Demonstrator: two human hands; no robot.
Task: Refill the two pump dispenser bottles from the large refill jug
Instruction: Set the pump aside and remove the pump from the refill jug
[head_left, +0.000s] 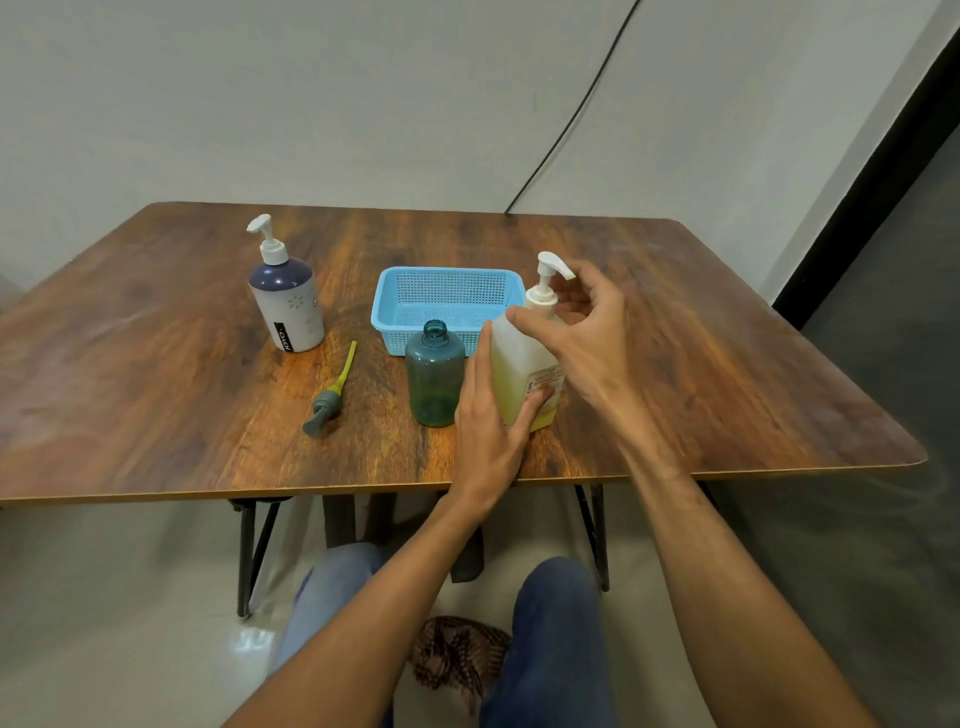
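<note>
The refill jug (514, 364), translucent with yellowish liquid and a white pump top (545, 283), stands near the table's front edge. My left hand (488, 431) grips its body, thumb up the left side and fingers across the label. My right hand (592, 332) curves around the jug's pump neck, thumb at the shoulder and fingers behind, with a gap still showing. Just left of the jug stands an uncapped teal bottle (435, 379). Its grey pump with a yellow tube (324, 405) lies on the table. A white and navy pump bottle (285, 306) stands at the back left, pump on.
A light blue mesh basket (384, 301) sits behind the teal bottle and the jug. The wooden table (156, 389) stands against a pale wall, and a black cable (571, 119) runs down behind it. My knees are under the front edge.
</note>
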